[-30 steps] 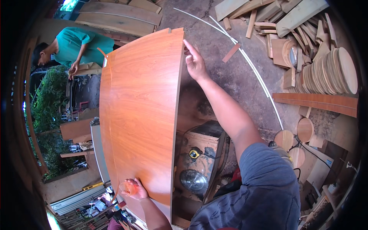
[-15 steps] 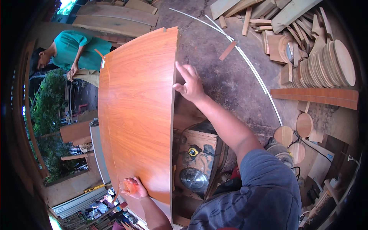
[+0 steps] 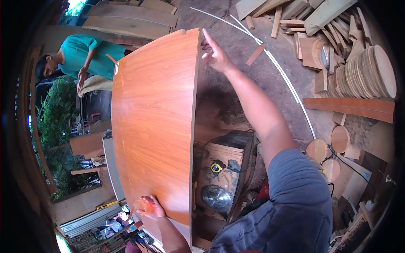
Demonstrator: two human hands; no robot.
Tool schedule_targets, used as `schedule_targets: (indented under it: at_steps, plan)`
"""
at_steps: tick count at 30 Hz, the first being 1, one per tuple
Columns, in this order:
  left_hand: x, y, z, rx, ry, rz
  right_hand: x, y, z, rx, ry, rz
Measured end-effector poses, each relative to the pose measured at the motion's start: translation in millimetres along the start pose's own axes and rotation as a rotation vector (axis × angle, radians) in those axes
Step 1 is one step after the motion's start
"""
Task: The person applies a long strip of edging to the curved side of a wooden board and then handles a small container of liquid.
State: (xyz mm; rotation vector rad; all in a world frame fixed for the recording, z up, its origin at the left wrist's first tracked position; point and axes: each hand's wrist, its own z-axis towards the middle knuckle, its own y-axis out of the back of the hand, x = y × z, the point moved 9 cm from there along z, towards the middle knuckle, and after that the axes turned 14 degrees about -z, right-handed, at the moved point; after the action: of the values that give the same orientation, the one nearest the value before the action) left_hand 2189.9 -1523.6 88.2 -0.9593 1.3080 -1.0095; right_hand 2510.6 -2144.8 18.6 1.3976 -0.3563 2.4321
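Note:
A large panel with orange-brown wood grain spans the middle, its long cut edge running down the right side. My left hand is over the panel's lower left corner. Its fingers curl round a small, see-through, orange-tinted round thing, whose kind I cannot make out. At the panel's far right corner is my right hand, index finger stretched along the cut edge and the other fingers loosely bent, holding nothing. A thin brown strip sticks up at the panel's far left edge.
A wooden bench right of the panel carries a circular saw blade and a yellow tape measure. White strips lie on the floor. Wood offcuts and stacked round discs stand right. A person in green stands far left.
My right hand has slid away from me along the panel's cut edge to its far corner. The left hand stays at the near corner with the orange-tinted thing.

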Motion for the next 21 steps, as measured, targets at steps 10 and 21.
schedule_targets:
  at_steps: [10,21]
  plan:
    - [1,1,2,-0.001,-0.009,0.022,-17,-15,6,0.012,0.052,0.083]
    - [7,-2,-1,-0.037,-0.033,0.047,5,-29,-44,0.124,0.062,0.114]
